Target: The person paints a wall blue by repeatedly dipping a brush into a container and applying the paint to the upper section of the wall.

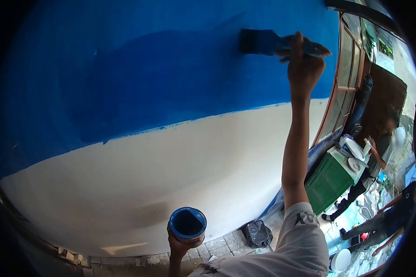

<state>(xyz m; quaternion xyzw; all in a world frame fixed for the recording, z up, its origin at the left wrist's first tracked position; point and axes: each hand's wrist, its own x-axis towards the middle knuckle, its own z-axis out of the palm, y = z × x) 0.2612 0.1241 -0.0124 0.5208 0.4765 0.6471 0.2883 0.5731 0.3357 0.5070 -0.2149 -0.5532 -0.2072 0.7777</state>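
Note:
My right hand is raised at the upper right, fingers wrapped round the handle of a wide paintbrush. The brush points left, its dark bristles at the blue painted part of the wall. Low in the middle, my left hand grips a paint can from its left side and below. The can is open at the top, with blue paint inside and round its rim. Below a slightly uneven edge, the wall is white.
A black plastic bag lies on the paving by the wall's foot. To the right stand a window frame, a green cabinet with dishes on top, and a white bucket. Two people are farther off at the right.

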